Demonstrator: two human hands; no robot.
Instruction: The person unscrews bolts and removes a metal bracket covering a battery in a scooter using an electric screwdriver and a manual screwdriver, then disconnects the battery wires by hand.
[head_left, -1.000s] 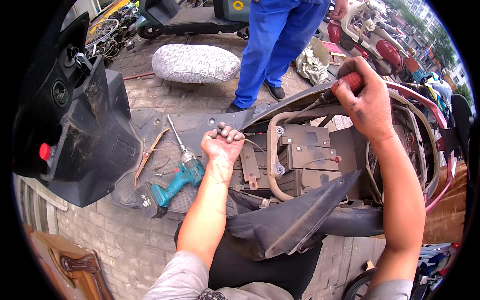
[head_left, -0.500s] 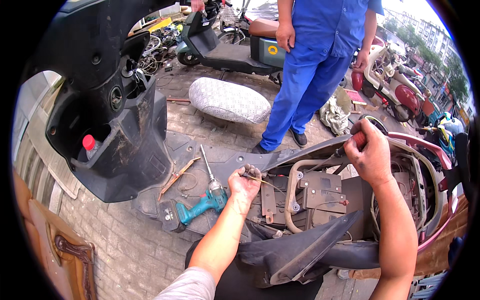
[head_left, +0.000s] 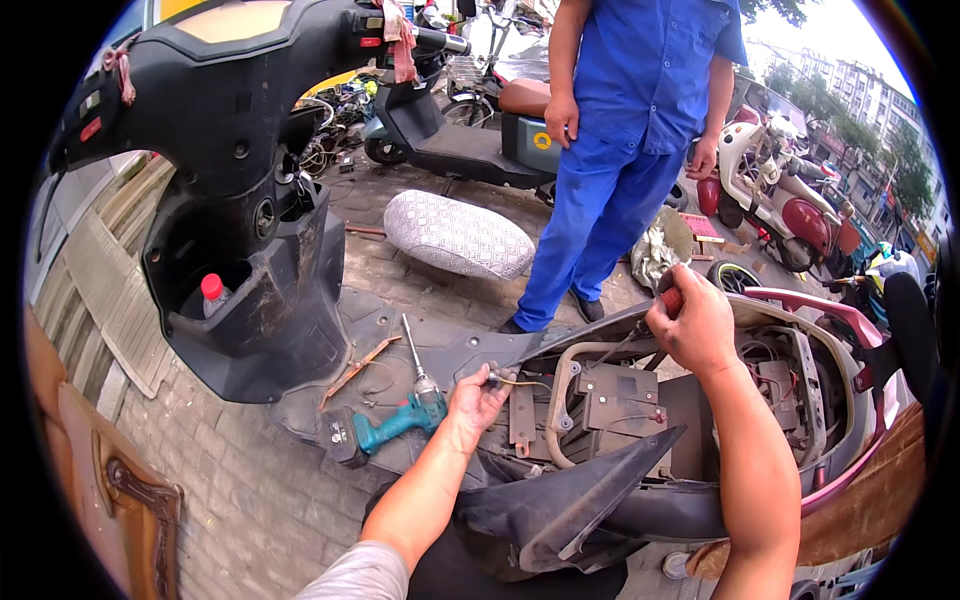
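My left hand (head_left: 476,400) is closed with a thin yellowish wire (head_left: 525,383) at its fingertips, above the front of the scooter's open under-seat bay. My right hand (head_left: 694,325) grips the red handle of a screwdriver (head_left: 670,300) over the bay. Its thin shaft slants down to the left, and I cannot make out whether the tip touches anything. Below, grey battery blocks (head_left: 606,388) sit behind a bent metal tube frame (head_left: 556,420). A loose black plastic panel (head_left: 570,505) leans along the near side. Left of my left hand, a teal cordless driver (head_left: 395,425) with a long bit lies on the footboard.
The scooter's front shield (head_left: 270,310) rises at left, with a red-capped bottle (head_left: 212,292) in its pocket. Beyond the footboard stands a person in blue workwear (head_left: 610,180), beside a patterned seat (head_left: 458,235) on the paving. Other scooters are parked behind. A brown wooden-trimmed chair (head_left: 120,480) is at lower left.
The view has shifted, showing more of the handlebar. My right hand with the screwdriver has come slightly left over the bay. My left hand still holds the wire.
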